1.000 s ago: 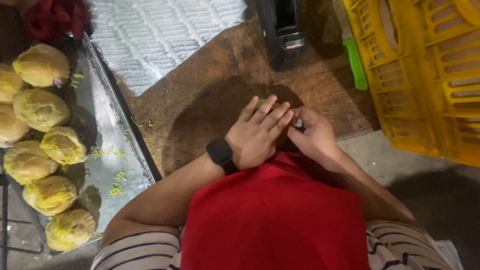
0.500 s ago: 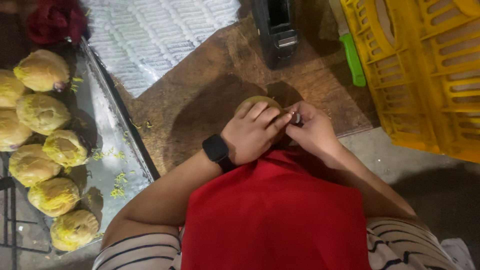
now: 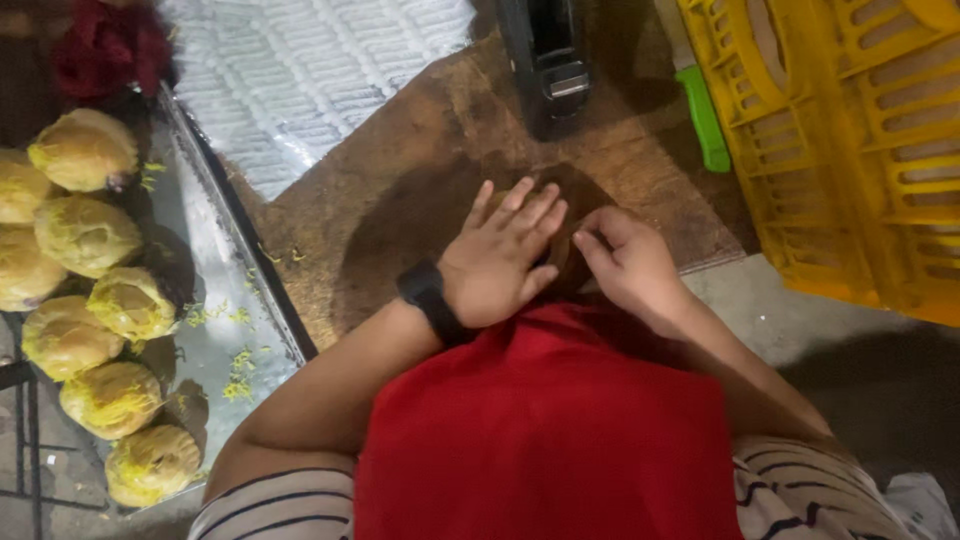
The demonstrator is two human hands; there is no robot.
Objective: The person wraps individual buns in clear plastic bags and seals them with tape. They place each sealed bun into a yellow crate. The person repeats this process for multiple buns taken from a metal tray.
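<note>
My left hand (image 3: 500, 262) lies flat, fingers spread and pressed over a brown round thing (image 3: 562, 255) at the frame's centre, on the wooden board (image 3: 400, 200). My right hand (image 3: 625, 262) is curled just beside it, fingertips pinched against the thing's right edge; what they pinch is hidden, so I cannot tell if they grip anything. The thing itself is mostly covered by my palm, just above my red apron (image 3: 545, 430). To do this well, I judge I should keep the left palm steady and let only the right fingertips work at the edge. At the left of the frame a metal tray (image 3: 215, 300) holds several yellow buns (image 3: 85, 150) in a loose column, with yellow crumbs scattered beside them. At the upper right stands a yellow crate (image 3: 860, 150); I see nothing in it. A green handle (image 3: 703, 118) lies between crate and board.
</note>
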